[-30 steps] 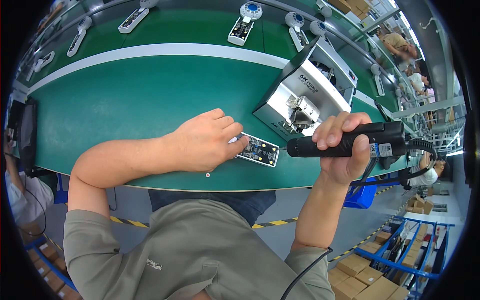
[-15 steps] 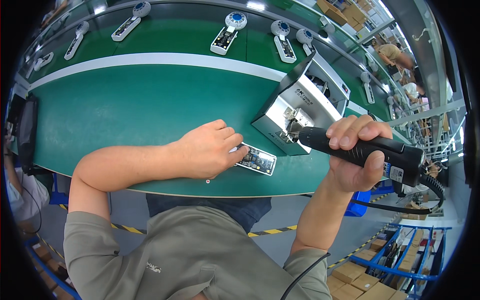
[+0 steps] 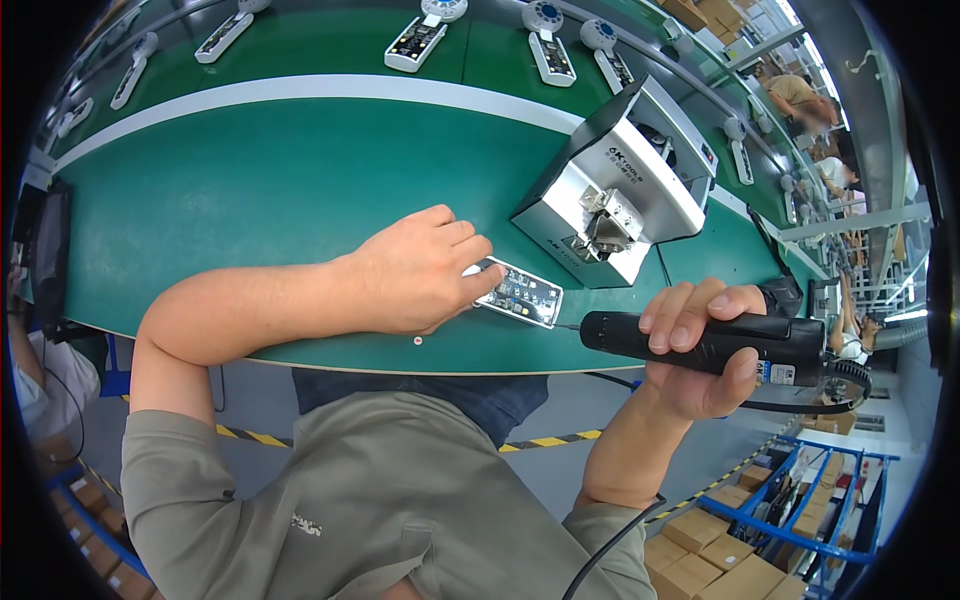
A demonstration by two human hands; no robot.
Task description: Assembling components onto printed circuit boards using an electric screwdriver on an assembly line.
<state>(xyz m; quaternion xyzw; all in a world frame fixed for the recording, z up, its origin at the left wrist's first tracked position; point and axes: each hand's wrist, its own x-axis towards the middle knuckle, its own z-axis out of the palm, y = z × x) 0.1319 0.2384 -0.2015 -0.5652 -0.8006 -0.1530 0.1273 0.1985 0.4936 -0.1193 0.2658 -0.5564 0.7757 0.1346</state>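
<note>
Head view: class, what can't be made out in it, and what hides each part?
1. Head view: the left end of the white case, covered by the left hand.
2. Head view: whether the bit of the black screwdriver meets a screw; its tip is too small.
3. Head view: all of the round head at top middle; the upper edge cuts it off.
4. Head view: what the distant person handles; blurred and small.

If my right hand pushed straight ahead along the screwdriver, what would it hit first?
Probably the white-cased circuit board, at its right end; the black screwdriver points there, though depth and contact are unclear.
</note>
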